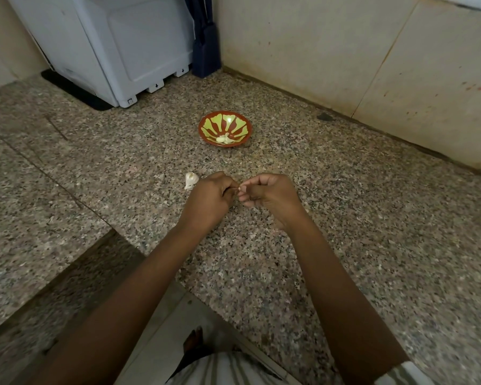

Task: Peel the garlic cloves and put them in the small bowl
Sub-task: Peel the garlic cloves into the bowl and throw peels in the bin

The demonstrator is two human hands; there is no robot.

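Note:
A small red bowl with a green petal pattern stands on the speckled granite counter, with a few peeled garlic cloves at its bottom. My left hand and my right hand meet in front of me, about a hand's length nearer than the bowl. Their fingertips pinch a small pale garlic clove, mostly hidden between them. A partly broken garlic bulb lies on the counter, just left of my left hand.
A white appliance on a black mat stands at the back left, with a dark blue object in the corner beside it. Stained tiled wall runs along the right. Bits of skin lie scattered on the counter. The counter edge drops off at the lower left.

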